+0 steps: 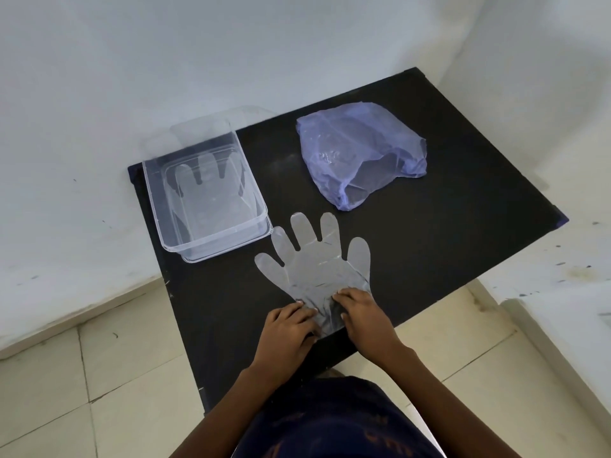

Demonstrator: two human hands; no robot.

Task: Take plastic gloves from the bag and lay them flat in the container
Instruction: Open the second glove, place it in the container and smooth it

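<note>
Head view. I see a black rectangular tabletop set into a corner of white walls, above a pale tiled floor.

A clear, thin plastic glove lies flat on the tabletop at its near edge, fingers spread and pointing away from me. Its cuff end sits under both hands.

The left hand rests palm down on the left part of the cuff, fingers curled loosely and pressing the film onto the tabletop. The right hand rests palm down on the right part of the cuff, fingertips bent onto the film. Neither hand is closed into a fist (I cannot tell whether either one pinches the film or only presses it). The film between the two hands is wrinkled.

A clear rectangular plastic container stands at the left edge of the tabletop, just beside the glove's fingertips. A second clear plastic glove lies flat on its floor, fingers pointing away.

A crumpled translucent purple plastic bag lies at the far right of the tabletop, apart from the glove, its opening turned toward me.
</note>
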